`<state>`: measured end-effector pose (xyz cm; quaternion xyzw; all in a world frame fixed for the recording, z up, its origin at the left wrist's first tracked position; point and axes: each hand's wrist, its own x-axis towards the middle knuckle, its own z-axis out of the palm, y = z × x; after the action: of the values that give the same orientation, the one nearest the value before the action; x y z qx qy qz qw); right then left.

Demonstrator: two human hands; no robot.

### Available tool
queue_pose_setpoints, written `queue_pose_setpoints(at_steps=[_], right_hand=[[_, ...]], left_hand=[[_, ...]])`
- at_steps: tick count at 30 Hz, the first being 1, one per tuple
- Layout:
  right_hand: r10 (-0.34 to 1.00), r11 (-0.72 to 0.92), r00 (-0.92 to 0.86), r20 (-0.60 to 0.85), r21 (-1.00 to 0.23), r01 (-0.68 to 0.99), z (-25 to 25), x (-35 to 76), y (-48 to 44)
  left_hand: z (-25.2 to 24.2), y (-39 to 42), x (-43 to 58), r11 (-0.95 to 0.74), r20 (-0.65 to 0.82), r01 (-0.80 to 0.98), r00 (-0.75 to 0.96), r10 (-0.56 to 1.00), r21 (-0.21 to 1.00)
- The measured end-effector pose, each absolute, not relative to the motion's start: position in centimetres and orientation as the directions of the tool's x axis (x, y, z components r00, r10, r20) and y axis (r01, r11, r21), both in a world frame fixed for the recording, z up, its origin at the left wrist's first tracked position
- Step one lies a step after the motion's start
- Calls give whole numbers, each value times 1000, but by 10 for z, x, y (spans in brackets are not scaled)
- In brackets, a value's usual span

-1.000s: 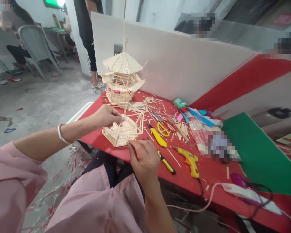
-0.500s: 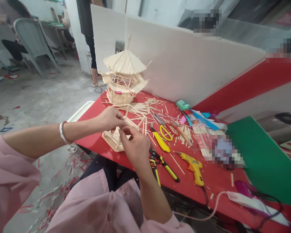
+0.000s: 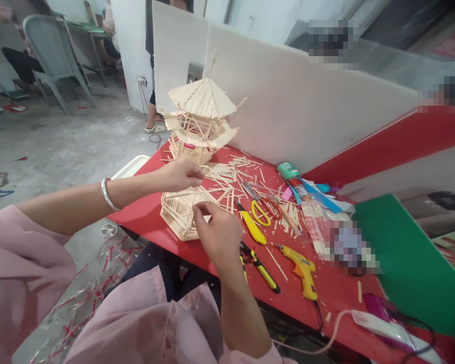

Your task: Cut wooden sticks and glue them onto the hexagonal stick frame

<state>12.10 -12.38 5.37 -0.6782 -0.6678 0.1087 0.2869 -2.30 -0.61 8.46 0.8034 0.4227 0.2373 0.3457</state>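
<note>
A six-sided frame of thin wooden sticks (image 3: 181,203) lies at the near left of the table, with upright stick posts around its rim. Above its far side is my left hand (image 3: 182,174), fingers curled together in a pinch. Whether a stick is between them I cannot make out. My right hand (image 3: 220,232) covers the frame's right side, thumb and forefinger pinched close to its middle; what they grip is too small to tell. Behind stands a tiered pagoda model of the same sticks (image 3: 202,101), with a pointed roof.
On the red table (image 3: 227,263) lie loose sticks (image 3: 244,162), a yellow-handled knife (image 3: 254,227), scissors (image 3: 261,212), black-and-yellow pliers (image 3: 264,273) and a yellow glue gun (image 3: 302,268) with its cord. A white board (image 3: 269,96) rises behind; a green panel (image 3: 409,268) stands right.
My hands have drawn apart: the left has moved up and away from the right, uncovering more of the stick frame. The right stays pinched near the frame. The view has shifted slightly.
</note>
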Motion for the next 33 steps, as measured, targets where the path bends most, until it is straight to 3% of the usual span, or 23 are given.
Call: queue_pose_setpoints(at_steps=[4, 8, 33], right_hand=[[963, 73, 86, 256, -555, 828, 51, 121, -123], [964, 51, 107, 243, -567, 822, 49, 122, -123], [989, 8, 82, 126, -586, 810, 57, 125, -118]], left_hand=[[75, 2, -16, -221, -87, 433, 586, 805, 874], [73, 4, -14, -39, -233, 417, 581, 780, 908], [83, -2, -13, 203, -488, 485, 584, 649, 851]])
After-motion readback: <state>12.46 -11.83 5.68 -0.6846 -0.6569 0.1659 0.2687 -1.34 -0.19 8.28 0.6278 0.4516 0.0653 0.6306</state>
